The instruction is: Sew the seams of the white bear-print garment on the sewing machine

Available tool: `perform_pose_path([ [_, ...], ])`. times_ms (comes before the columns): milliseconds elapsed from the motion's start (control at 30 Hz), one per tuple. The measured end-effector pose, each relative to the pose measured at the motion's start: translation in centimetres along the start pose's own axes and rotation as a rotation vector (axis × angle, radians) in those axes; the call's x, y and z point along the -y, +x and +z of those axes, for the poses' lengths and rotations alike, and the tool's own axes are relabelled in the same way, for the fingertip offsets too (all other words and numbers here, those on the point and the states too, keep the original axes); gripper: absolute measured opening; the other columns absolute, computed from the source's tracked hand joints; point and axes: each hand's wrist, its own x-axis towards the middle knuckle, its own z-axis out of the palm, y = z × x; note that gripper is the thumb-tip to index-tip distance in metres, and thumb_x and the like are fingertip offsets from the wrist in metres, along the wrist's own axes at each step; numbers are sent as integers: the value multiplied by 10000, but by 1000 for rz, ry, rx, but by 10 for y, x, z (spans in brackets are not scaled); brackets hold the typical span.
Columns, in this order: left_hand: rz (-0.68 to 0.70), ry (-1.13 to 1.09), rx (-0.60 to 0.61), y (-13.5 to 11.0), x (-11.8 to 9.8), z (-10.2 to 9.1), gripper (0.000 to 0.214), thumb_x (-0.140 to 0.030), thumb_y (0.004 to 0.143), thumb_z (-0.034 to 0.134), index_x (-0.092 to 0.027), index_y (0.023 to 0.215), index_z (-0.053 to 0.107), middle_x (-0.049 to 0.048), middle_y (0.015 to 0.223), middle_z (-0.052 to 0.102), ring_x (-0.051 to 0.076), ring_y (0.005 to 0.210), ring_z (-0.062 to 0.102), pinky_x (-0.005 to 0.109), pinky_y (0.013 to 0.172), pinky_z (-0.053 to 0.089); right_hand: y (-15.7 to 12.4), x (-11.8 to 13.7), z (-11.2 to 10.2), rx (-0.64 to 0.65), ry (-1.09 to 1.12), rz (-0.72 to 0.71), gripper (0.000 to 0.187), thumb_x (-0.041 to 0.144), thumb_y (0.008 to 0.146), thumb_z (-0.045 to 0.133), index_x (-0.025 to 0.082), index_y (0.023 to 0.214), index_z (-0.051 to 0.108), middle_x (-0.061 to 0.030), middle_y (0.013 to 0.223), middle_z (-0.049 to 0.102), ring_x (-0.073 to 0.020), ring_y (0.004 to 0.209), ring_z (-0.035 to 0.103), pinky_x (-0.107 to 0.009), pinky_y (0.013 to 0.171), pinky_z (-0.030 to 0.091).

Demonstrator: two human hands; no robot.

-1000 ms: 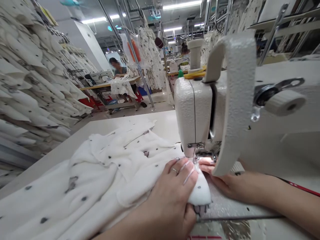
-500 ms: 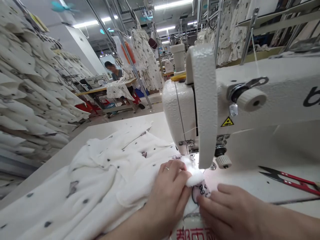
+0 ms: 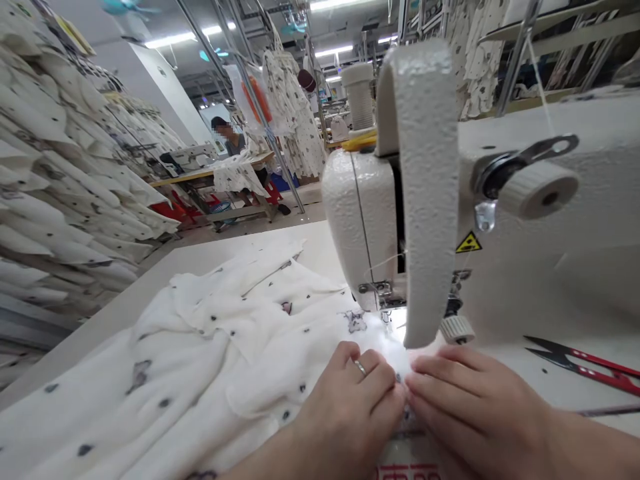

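A white spotted fabric garment [image 3: 165, 353] lies in soft folds across the sewing table, running up to the foot of the sewing machine [image 3: 370, 220]. My left hand [image 3: 350, 413], with a ring on one finger, grips a fold of the fabric just in front of the needle area. My right hand [image 3: 475, 407] comes in from the right, its fingers pressed against the same fold. The fingertips of both hands nearly meet, a little below the presser foot [image 3: 385, 303]. The needle itself is hidden by the machine's white guard [image 3: 425, 187].
Red-handled thread snips [image 3: 585, 363] lie on the table to the right of my right hand. Stacks of white spotted garments [image 3: 55, 160] rise at the left. A co-worker [image 3: 230, 139] sits at another sewing table farther back.
My right hand has moved up and left, closer to my left hand. The printed label and fabric end are now covered by the hands, and the view has shifted slightly.
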Motion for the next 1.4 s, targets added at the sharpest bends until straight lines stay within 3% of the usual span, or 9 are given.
perform_pose_path([
  [100, -5, 49, 16, -5, -1, 1, 193, -139, 816, 364, -110, 843, 553, 66, 803, 567, 192, 743, 481, 346, 639, 355, 0, -5, 7, 16, 30, -25, 363, 55, 828, 290, 154, 719, 621, -58, 659, 619, -172, 719, 575, -296, 701, 450],
  [300, 110, 81, -20, -15, 10, -3, 238, -121, 854, 345, -159, 941, 563, 39, 962, 615, 178, 877, 520, 340, 752, 400, -10, -5, 42, -35, 3, -69, 345, 40, 831, 301, 119, 738, 624, -47, 712, 642, -172, 697, 575, -290, 631, 452],
  [433, 74, 25, 132, -6, 13, -19, 260, -144, 864, 329, -150, 997, 552, 61, 1007, 604, 186, 899, 530, 352, 771, 412, -3, -6, 28, 14, 23, -22, 446, 47, 852, 200, 127, 726, 621, -60, 713, 636, -165, 730, 576, -267, 598, 446],
  [533, 61, 3, 231, 1, 19, -28, 296, -127, 867, 302, -126, 1051, 533, 73, 1052, 585, 195, 917, 521, 373, 799, 401, 6, -9, 13, 149, 24, 30, 383, 49, 826, 250, 141, 791, 620, -58, 735, 627, -155, 722, 574, -263, 662, 450],
  [600, 79, 1, 234, 3, 25, -26, 304, -106, 864, 296, -113, 1067, 522, 81, 1068, 571, 205, 928, 510, 398, 823, 377, 11, -12, 11, 195, 20, 62, 343, 48, 801, 293, 144, 824, 621, -58, 750, 623, -161, 715, 573, -294, 734, 442],
  [733, 113, 7, 174, 3, 43, -10, 251, -111, 852, 365, -98, 1051, 517, 78, 1026, 573, 208, 946, 483, 385, 828, 342, 16, -21, 18, 83, 24, 83, 303, 87, 794, 325, 122, 775, 625, -89, 771, 627, -188, 730, 582, -334, 771, 440],
  [867, 127, 44, 72, 6, 56, -1, 215, -130, 848, 387, -105, 1007, 530, 62, 982, 582, 178, 884, 487, 341, 795, 332, 14, -30, 24, 26, -16, 43, 301, 118, 811, 339, 86, 884, 628, -130, 873, 635, -216, 789, 591, -360, 763, 448],
  [1100, 29, 114, 79, 13, 59, -6, 224, -84, 792, 387, -105, 943, 552, 62, 856, 606, 185, 831, 498, 339, 817, 322, 8, -32, 24, 165, -71, 121, 315, 190, 850, 349, 123, 984, 627, -116, 1024, 612, -256, 930, 559, -422, 809, 445],
  [1400, -28, -24, 176, 10, 56, -3, 175, -110, 756, 461, -150, 883, 576, 59, 916, 593, 205, 919, 495, 376, 860, 338, 6, -29, 23, 114, -105, 20, 280, 123, 838, 376, 73, 976, 615, -117, 1024, 613, -222, 853, 597, -361, 777, 481],
])
